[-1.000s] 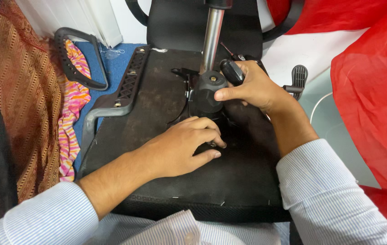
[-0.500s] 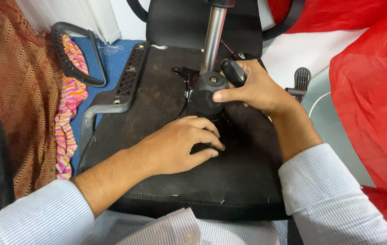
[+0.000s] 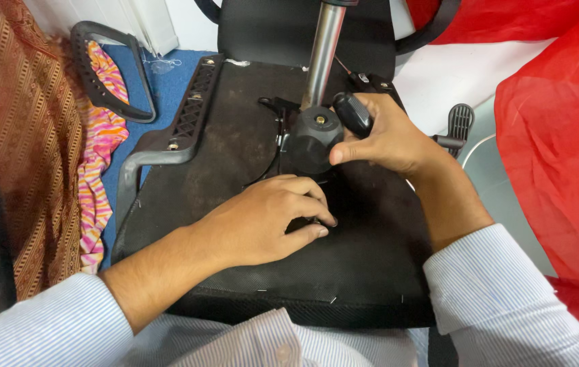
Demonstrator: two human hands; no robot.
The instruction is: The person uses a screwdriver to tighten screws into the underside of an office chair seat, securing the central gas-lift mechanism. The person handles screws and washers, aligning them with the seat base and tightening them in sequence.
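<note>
Bracing an upturned chair seat with the flat-fingered left hand, a person clenches the right hand around the black lever knob beside the central mechanism; steady counter-pressure looks key.

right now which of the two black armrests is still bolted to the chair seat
The flat armrest bracket along the upturned seat's left edge is the attached one. The loop-shaped armrest lies loose on the blue floor, apart from the seat.
</note>
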